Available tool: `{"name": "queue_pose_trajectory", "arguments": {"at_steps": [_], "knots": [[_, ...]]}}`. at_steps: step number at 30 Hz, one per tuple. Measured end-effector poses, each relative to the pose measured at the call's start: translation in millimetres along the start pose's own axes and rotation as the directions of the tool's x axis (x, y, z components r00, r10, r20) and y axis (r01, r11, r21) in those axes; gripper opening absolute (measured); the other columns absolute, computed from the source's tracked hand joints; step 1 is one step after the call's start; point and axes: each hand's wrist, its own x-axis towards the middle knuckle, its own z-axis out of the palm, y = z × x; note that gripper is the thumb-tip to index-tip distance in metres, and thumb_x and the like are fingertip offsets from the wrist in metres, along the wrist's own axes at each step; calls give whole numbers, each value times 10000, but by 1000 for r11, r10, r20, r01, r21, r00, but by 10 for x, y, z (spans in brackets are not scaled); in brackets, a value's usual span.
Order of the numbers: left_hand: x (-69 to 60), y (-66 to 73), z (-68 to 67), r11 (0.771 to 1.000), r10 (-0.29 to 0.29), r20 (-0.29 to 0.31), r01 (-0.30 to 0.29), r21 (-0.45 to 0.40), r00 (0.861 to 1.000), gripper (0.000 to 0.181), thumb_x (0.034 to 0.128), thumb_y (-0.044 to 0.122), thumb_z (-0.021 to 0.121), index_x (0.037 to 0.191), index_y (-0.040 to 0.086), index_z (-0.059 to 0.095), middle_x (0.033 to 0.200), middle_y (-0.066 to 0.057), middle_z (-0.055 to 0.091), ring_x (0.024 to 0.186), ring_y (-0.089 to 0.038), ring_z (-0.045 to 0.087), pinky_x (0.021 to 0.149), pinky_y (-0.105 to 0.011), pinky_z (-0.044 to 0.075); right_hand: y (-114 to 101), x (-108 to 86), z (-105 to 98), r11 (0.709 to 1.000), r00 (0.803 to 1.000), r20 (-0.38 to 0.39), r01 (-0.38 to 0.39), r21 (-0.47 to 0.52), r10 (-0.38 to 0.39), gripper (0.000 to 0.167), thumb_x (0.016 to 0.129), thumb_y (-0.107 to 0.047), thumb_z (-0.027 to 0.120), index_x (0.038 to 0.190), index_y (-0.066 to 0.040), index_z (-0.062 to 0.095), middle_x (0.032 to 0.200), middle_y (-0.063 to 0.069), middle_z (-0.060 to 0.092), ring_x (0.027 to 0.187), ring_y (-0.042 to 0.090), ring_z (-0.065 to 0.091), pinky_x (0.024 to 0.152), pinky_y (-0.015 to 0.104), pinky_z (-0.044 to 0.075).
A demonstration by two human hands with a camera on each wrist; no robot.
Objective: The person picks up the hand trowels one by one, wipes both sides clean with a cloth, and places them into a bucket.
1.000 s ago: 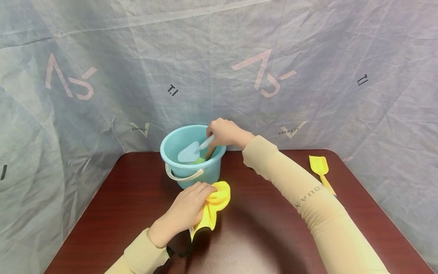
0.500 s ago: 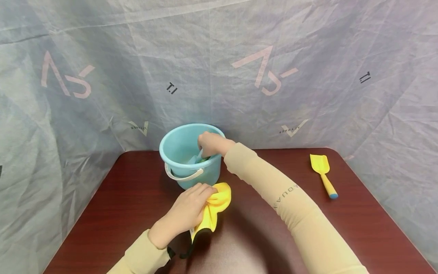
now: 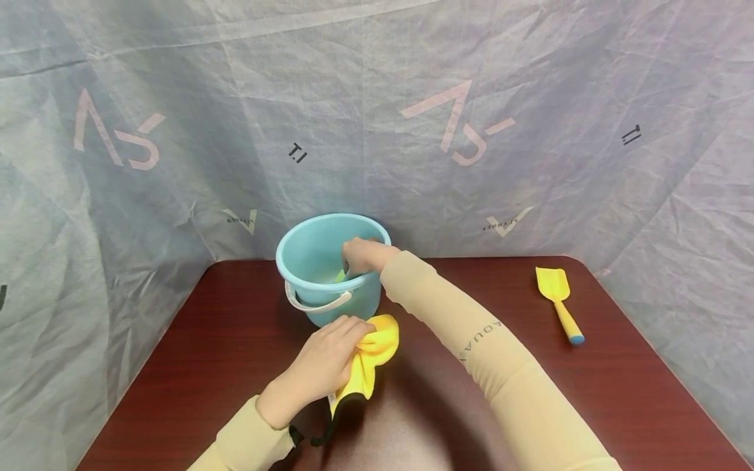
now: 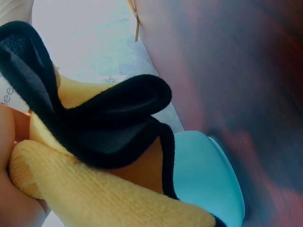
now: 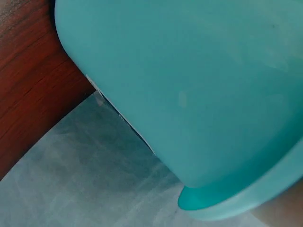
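Observation:
My left hand (image 3: 321,358) grips a bunched yellow cloth (image 3: 377,343) with black edging, just in front of the light blue bucket (image 3: 306,235). The left wrist view shows the folds of the cloth (image 4: 109,189) close up, with a white label at the left. In the head view, my right hand (image 3: 362,254) reaches down inside the bucket over its right rim. The fingertips are hidden, so I cannot tell what they hold. Something green (image 3: 340,277) shows beside them in the bucket. The outer wall of the bucket (image 5: 165,85) fills most of the right wrist view.
A yellow toy shovel (image 3: 559,304) with a blue handle end lies at the right of the dark red table (image 3: 194,366). The bucket's white handle (image 3: 321,304) hangs down at its front. A grey printed sheet (image 3: 365,118) hangs behind the table.
My right hand has gone lower into the bucket; the light blue toy trowel it held above the bucket has dropped out of sight. The left hand and yellow cloth have stayed almost still.

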Motion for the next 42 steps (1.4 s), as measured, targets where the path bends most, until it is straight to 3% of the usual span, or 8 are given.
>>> {"name": "queue_pose_trajectory", "arguments": {"at_steps": [3,5,9,12,21,30,36,42], "knots": [[2,1,0,1000,4,-8,-4,6,1000,305,803,17,594,1086,131,579,1024,51,602,899,-110,546,807,-247,486,17,-38,-19,1000,1000,5,-4,3,4,214,844,-126,604,635,-156,563,623,-47,453,577,114,375,535,239,336],[3,-2,-5,1000,6,-9,-5,9,1000,304,805,16,591,1085,132,580,1026,55,603,902,-108,549,808,-245,487,22,-79,-45,1000,1000,-12,-3,-8,3,213,847,-151,615,641,-154,561,625,-48,452,577,107,390,537,229,354],[4,-5,-34,1000,-2,-4,2,7,1000,304,810,17,593,1089,137,578,1033,57,603,907,-106,552,804,-244,489,17,-197,-122,999,996,-82,29,-34,-32,96,863,-203,639,872,-145,715,889,-29,669,818,110,604,714,239,495],[5,-11,-62,1000,-14,3,14,8,1000,310,812,20,597,1095,142,577,1038,59,602,913,-106,553,801,-250,490,-3,-328,-206,999,991,-123,52,-15,-54,192,871,-195,642,1031,-120,716,1056,18,682,960,144,625,811,276,509],[1,-74,-137,1000,-11,-13,11,24,1000,329,805,6,593,1103,145,572,1054,53,609,941,-115,563,831,-257,485,9,-890,-438,998,964,-261,66,22,-58,248,861,-248,661,1059,-103,697,1015,22,678,941,151,623,807,300,514],[-53,-136,-235,1000,-30,-32,30,0,999,389,811,-19,609,1174,106,548,1113,-3,596,1089,-164,559,912,-300,485,254,-1510,-440,999,883,-468,22,-36,-36,169,842,-177,669,990,-102,704,955,23,697,867,185,650,733,366,535],[-89,-150,-293,999,-42,-45,41,-24,998,391,806,-46,600,1171,85,542,1168,-54,583,1236,-250,511,961,-360,464,606,-1898,-323,997,815,-575,-74,23,74,189,843,-159,638,1008,-79,681,982,50,687,895,237,631,757,420,510],[-116,-161,-334,999,-48,-36,47,-15,998,401,812,-62,583,1185,76,534,1236,-76,568,1252,-264,496,983,-370,446,960,-2226,-98,977,766,-607,-170,129,213,228,863,-149,617,1063,-47,654,1031,124,674,902,271,616,735,448,491]]}}
